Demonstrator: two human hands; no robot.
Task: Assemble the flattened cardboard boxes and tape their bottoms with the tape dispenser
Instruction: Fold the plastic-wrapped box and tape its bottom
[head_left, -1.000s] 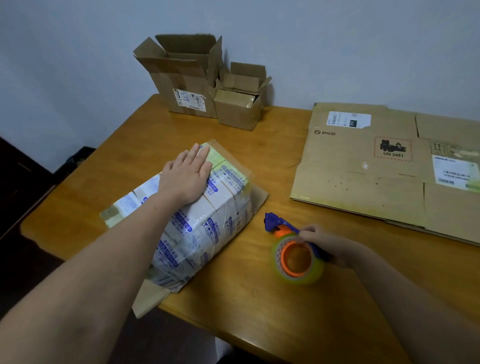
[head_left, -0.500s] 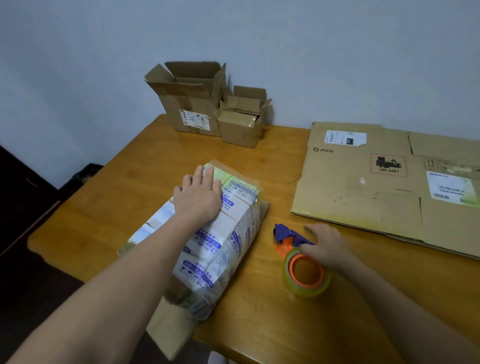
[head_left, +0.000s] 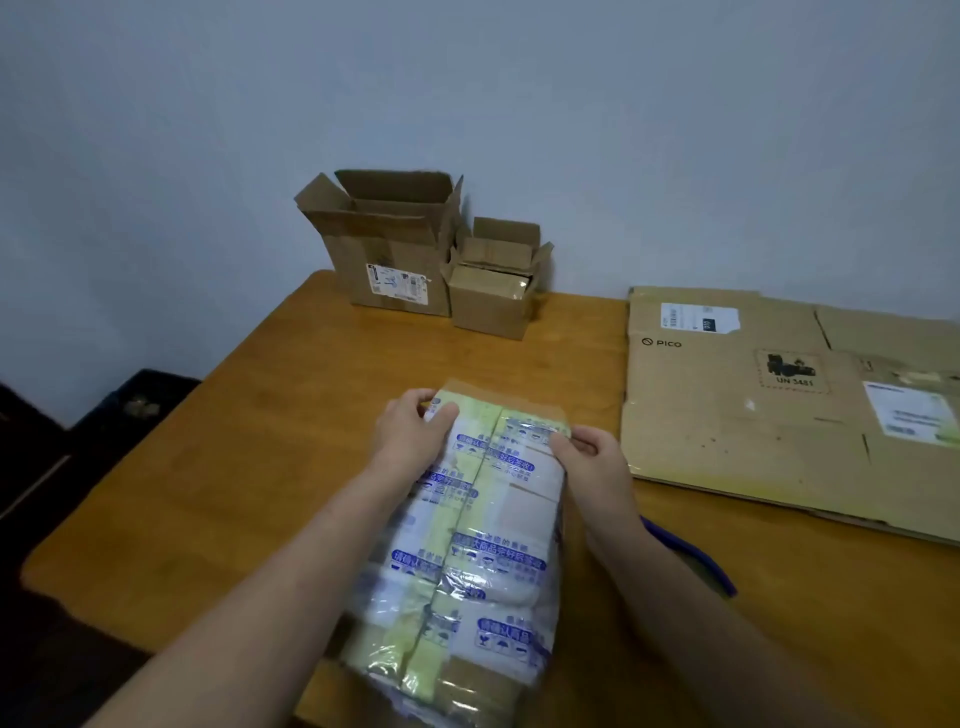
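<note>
A taped-over cardboard box (head_left: 483, 525), covered in clear tape with blue print and yellowish strips, lies lengthwise in front of me on the wooden table (head_left: 260, 467). My left hand (head_left: 410, 431) grips its far left corner with the fingers curled over the edge. At the far right corner my right hand (head_left: 587, 457) pinches the box's edge. The tape dispenser (head_left: 691, 556) lies on the table behind my right forearm; only its blue handle shows.
A large flattened PICO cardboard sheet (head_left: 753, 415) covers the right of the table. Two open assembled boxes, a bigger one (head_left: 384, 260) and a smaller one (head_left: 493, 296), stand at the back edge against the wall. The table's left edge drops to a dark floor.
My right hand let go of the tape dispenser and moved onto the box's far right corner. My left hand shifted from lying flat on top to gripping the far left corner. The box turned lengthwise.
</note>
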